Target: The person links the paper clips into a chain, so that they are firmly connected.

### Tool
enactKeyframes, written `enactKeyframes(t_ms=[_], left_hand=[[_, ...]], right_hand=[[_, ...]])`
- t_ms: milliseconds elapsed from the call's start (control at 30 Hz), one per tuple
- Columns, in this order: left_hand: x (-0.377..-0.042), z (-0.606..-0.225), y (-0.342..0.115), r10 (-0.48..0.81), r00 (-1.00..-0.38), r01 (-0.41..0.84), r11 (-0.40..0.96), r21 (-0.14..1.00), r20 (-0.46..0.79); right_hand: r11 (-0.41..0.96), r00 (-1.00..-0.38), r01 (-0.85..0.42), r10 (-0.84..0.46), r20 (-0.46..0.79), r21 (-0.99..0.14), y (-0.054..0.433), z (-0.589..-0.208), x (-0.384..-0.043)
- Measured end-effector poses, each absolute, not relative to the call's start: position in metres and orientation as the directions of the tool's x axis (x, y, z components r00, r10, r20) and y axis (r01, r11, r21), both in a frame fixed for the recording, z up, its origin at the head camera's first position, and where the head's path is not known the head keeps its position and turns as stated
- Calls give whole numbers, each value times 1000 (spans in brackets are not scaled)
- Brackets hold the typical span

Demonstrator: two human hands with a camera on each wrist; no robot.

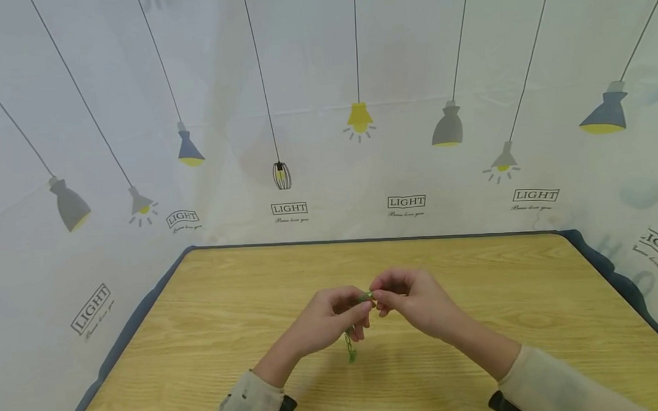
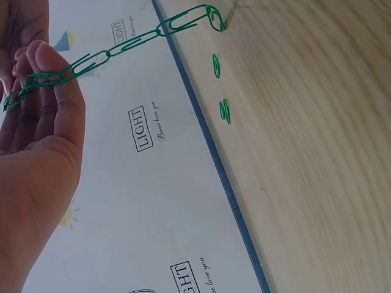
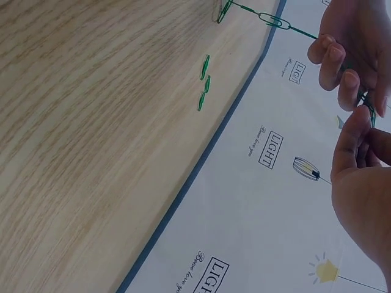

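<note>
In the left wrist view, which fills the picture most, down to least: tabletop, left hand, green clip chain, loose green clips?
Largest to smallest:
1. Tabletop
2. Left hand, likely helped by nearness
3. Green clip chain, long but thin
4. Loose green clips, too small to rank individually

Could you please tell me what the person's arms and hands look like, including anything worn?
The left hand and right hand are ungloved. Both arms wear pale cream fabric sleeves; the left one shows a few small dark marks. Beside each sleeve's end sits a black strap-like piece, only partly visible.
</note>
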State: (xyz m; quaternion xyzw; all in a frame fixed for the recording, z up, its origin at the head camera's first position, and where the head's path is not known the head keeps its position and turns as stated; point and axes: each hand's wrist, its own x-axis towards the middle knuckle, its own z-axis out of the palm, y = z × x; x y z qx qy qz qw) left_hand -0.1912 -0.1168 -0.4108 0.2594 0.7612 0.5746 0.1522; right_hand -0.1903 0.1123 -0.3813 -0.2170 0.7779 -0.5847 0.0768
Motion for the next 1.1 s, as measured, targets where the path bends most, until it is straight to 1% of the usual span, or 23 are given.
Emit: enactKeyframes(t_ms=[300,667,967,1100], left_hand=[[-189,-414,-123,570,-815,247,178,952,105],[-189,-417,-129,550,-832,221,205,953,74],[-187,-418,-130,544,-837,194,203,960,54],[-187,-420,-131,541,-840,193,208,959,52]], right_hand=[[222,-885,-253,-447,132,-942,108,-388,-189],[273,-886,-238,-455,93,-932,109,-395,-190],[330,-893,-260,-441,95,-908,108,-403,-204],[366,-888,-285,-449,100,-886,105,-413,-214]])
